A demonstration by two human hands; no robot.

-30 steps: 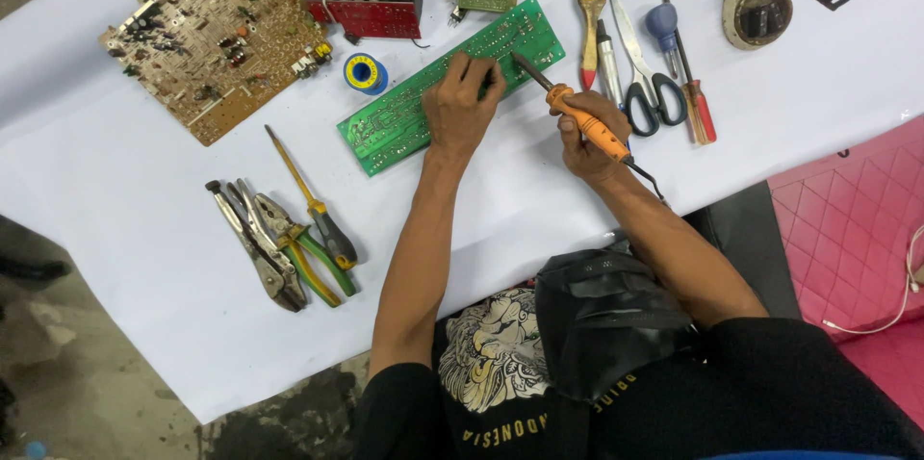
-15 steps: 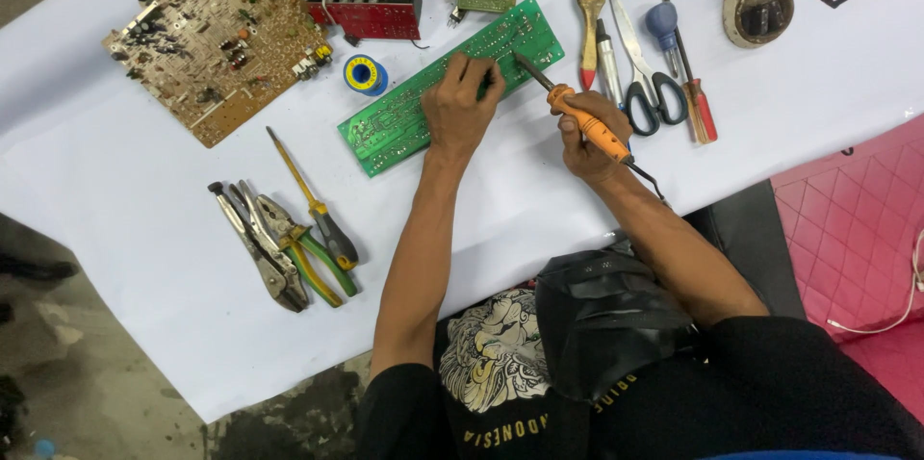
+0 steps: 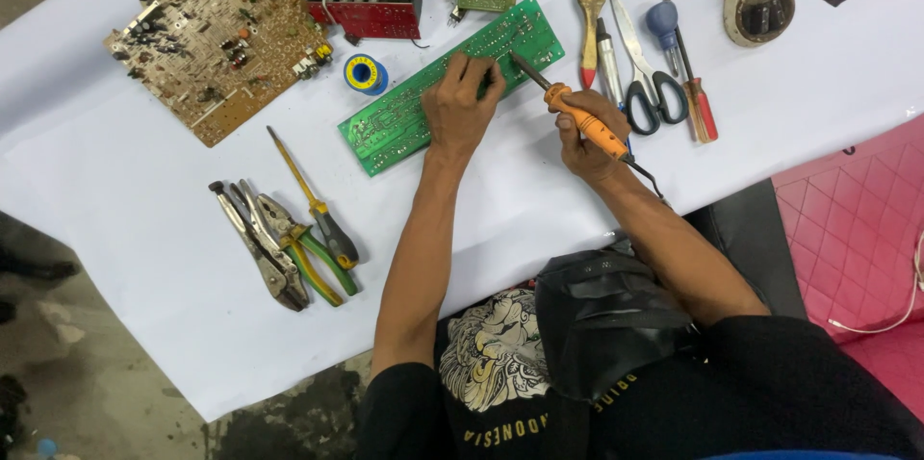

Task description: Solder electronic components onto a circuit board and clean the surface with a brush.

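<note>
- Evidently soldering is the step in hand: the right hand (image 3: 587, 138) is wrapped shut around the orange soldering iron (image 3: 577, 119), its tip resting on the green circuit board (image 3: 452, 85).
- Left hand (image 3: 462, 104) lies fingers curled, pressing the board onto the white bench (image 3: 144, 229); it grips nothing else.
- Solder spool (image 3: 365, 73) sits just left of the board; scissors (image 3: 643, 65) and brush (image 3: 591, 8) lie right of it.
- Judging by this, the next move calls for a steady tip and a board that cannot slide.
</note>
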